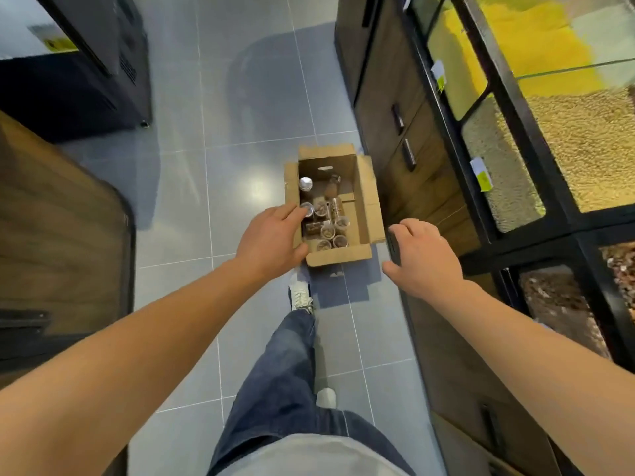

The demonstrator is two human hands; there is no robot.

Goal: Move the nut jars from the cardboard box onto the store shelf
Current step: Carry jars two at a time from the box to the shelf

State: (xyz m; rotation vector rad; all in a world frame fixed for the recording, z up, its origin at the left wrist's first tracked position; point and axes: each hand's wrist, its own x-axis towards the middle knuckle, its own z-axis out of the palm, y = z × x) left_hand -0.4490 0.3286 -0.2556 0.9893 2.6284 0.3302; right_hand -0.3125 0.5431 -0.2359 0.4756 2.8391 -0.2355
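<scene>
Below, cardboard box (365, 197) long axis running away; jars (328, 231) mostly upright; left hand (271, 240), right hand (421, 257) spread.

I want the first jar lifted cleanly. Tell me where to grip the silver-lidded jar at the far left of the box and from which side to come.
Grip the silver-lidded jar around its lid rim, coming straight down from above. It stands upright against the cardboard box left wall, so side access looks blocked. The left hand is nearest.

Beneath the left hand's (271, 240) fingertips, the small clear lidded nut jars (324, 221) are too blurred to count.
</scene>
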